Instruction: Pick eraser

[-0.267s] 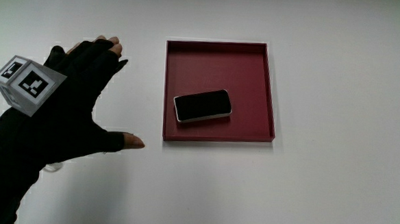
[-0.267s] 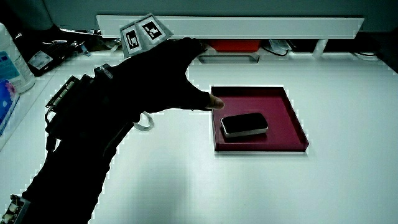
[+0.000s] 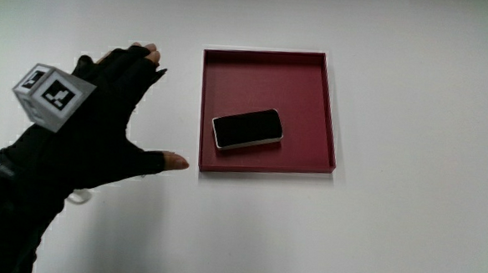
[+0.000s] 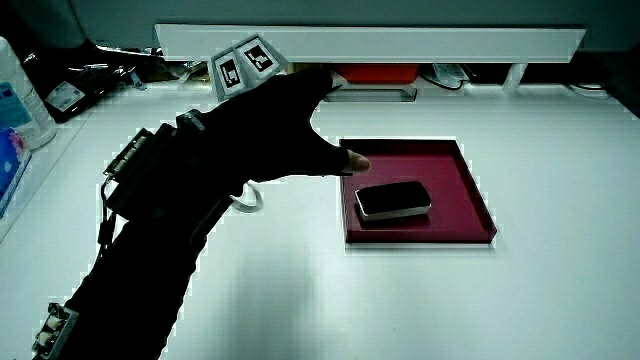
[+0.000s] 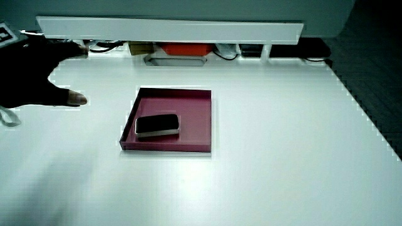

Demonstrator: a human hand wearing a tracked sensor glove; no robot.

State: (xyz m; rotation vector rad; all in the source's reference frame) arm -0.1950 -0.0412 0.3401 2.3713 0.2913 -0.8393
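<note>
The hand [image 3: 102, 121] is spread wide beside the red tray [image 3: 314, 69], holding nothing. The eraser [image 3: 247, 129] lies in the tray, flat, black on top with a pale rim.

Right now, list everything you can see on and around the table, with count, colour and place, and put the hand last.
table: one, white, under everything.
tray: one, dark red, square, on the table beside the hand.
eraser: one, black with a pale rim, lying flat in the tray, in the part nearer to the person.
partition: one, white, low, along the table's edge farthest from the person.
bottle: one, white with a blue label, at the table's edge in a side view.
hand: one, black glove with a patterned cube on its back, fingers spread, over the table beside the tray, holding nothing.
</note>
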